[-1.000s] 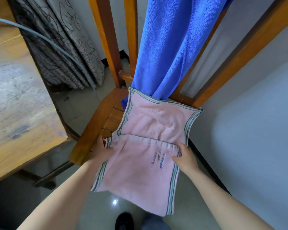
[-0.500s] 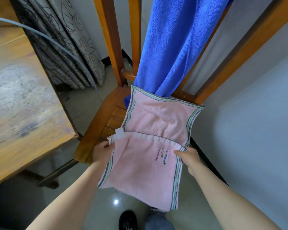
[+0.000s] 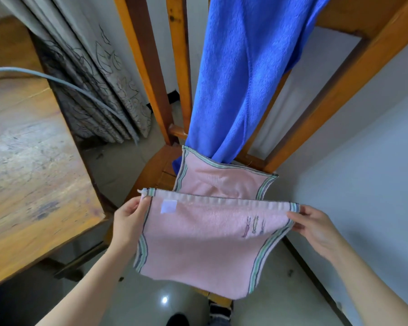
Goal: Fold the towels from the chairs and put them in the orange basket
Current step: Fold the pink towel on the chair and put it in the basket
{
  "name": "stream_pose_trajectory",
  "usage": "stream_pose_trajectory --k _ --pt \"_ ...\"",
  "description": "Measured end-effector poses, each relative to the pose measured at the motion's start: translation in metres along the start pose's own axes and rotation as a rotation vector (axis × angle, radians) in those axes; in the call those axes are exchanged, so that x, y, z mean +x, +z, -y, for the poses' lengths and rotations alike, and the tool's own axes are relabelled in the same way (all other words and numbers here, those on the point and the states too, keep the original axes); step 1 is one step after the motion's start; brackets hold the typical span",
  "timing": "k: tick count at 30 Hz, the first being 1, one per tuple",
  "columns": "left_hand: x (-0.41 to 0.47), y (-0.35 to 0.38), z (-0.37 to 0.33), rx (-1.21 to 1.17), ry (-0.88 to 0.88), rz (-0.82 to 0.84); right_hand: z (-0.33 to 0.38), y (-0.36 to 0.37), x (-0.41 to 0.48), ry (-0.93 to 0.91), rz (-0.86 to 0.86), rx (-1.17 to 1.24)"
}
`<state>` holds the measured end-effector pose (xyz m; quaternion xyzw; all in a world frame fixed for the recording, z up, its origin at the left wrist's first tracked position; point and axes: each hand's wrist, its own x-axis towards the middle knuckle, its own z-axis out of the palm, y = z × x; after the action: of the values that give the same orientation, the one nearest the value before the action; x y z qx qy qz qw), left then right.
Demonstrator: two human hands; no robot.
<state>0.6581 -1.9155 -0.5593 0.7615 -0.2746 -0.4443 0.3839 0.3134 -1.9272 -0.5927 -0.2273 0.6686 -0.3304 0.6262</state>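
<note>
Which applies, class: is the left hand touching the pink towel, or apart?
Touching. The head view shows the left hand pinching a corner of the pink towel.

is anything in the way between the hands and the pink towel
Nothing visible: the left hand and right hand pinch the top corners of the pink striped-edge towel. The orange basket is out of view.

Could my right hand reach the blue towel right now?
Probably, but not freely: the right hand pinches a corner of the pink towel. The blue towel hangs uncovered on the chair beyond, nothing between.
</note>
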Motion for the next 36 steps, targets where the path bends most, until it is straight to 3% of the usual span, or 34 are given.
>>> stream_pose_trajectory --k 6,13,23,29,36 --pt "0.03 0.042 -0.024 -0.002 0.105 -0.004 0.0 -0.005 0.03 -0.033 -0.234 0.139" --pt "0.081 0.066 -0.037 0.076 0.132 0.083 -0.011 0.008 0.058 -0.024 -0.407 0.046" --pt "0.135 0.089 -0.017 0.326 0.023 0.157 -0.004 0.027 0.097 -0.002 -0.347 -0.112" --pt "0.152 0.11 -0.026 0.406 0.063 0.25 -0.005 0.036 0.112 -0.003 -0.359 -0.225" --pt "0.16 0.118 -0.031 0.388 0.052 0.352 0.002 0.04 0.115 -0.192 -0.325 -0.493"
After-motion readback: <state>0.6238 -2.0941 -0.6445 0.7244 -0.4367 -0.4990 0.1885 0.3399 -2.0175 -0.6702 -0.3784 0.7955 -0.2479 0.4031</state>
